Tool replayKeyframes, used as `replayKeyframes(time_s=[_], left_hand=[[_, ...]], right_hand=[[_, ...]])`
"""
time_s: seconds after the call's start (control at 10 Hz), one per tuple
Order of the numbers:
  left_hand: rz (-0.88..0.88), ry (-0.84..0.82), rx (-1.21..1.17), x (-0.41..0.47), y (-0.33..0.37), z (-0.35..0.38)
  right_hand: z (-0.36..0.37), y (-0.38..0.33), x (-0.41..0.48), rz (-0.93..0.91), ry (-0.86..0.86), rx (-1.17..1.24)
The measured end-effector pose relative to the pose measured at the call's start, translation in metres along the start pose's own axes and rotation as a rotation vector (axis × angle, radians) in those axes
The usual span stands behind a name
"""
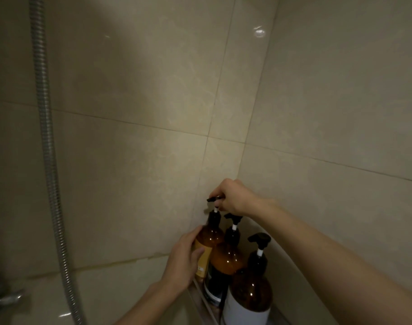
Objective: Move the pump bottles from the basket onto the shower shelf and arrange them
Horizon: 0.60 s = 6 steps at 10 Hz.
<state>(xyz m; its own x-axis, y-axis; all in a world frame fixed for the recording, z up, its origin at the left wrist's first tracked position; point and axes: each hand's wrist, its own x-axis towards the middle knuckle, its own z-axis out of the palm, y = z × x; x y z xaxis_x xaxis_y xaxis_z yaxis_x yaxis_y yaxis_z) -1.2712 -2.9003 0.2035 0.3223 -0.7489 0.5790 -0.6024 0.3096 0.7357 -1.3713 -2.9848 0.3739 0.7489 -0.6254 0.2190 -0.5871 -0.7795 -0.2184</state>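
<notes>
My right hand (233, 198) is pinched on the pump head (214, 198) of the far bottle (208, 245), fingers closed around the black nozzle from its right side. My left hand (185, 261) is wrapped on that bottle's body, thumb across the yellow label, fingers spread around the left side. So both hands are on 1 bottle: right on top, left lower down.

The bottle stands upright on the corner shelf (201, 299), its long axis vertical, hard by the left wall. The nozzle points left, toward that wall. 2 more bottles stand in a row coming toward me: the middle bottle (226, 256) just beside it, the near bottle (250, 294) with the white label closest. Their nozzles also point left.

I judge the next move is a twist about the vertical axis, right hand turning the head while the left steadies the body. The basket is out of view.
</notes>
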Motion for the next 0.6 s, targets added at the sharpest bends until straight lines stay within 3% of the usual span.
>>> replayKeyframes(time_s=[0.3,0.6], left_hand=[[-0.101,-0.044,0.001,-0.005,0.005,-0.011],[-0.051,0.222,0.124,-0.035,0.049,-0.076]], right_hand=[[-0.011,0.001,-0.010,0.010,0.000,0.097],[-0.015,-0.033,-0.042,-0.203,0.266,0.252]])
